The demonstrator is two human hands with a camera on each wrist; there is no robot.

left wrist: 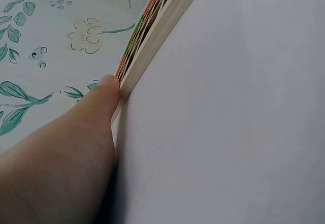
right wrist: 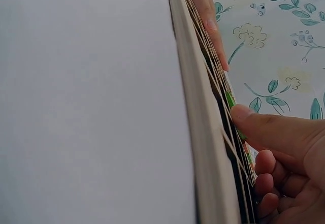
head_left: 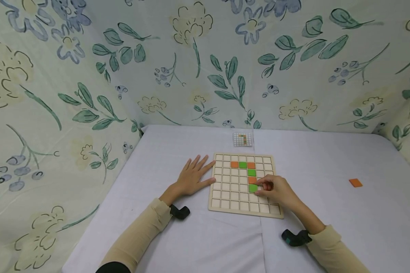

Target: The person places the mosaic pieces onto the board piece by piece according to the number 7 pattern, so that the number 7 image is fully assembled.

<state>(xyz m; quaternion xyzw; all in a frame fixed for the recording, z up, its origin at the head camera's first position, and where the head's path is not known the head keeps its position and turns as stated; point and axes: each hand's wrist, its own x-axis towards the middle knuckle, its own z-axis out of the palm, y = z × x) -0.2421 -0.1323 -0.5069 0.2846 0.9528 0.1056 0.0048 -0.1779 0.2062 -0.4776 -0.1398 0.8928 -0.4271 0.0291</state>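
A square wooden grid board [head_left: 225, 195] lies on the table with orange and green square tiles in some cells. Three tiles, orange, green [head_left: 243, 165] and orange, form a row near the top. Below its right end, more tiles run down in a column. My right hand [head_left: 276, 190] pinches the lowest green tile [head_left: 253, 188] with thumb and forefinger, over its cell; the other fingers are curled. In the right wrist view my thumb [right wrist: 269, 127] touches this tile's edge. With fingers spread, my left hand [head_left: 193, 177] rests at the board's left edge, its thumb [left wrist: 104, 94] against the rim.
A small printed pattern card [head_left: 242, 140] lies behind the board. One loose orange tile [head_left: 355, 182] lies on the white tablecloth [head_left: 321, 159] at the right. Floral cloth [head_left: 191, 76] hangs behind and at both sides of the table.
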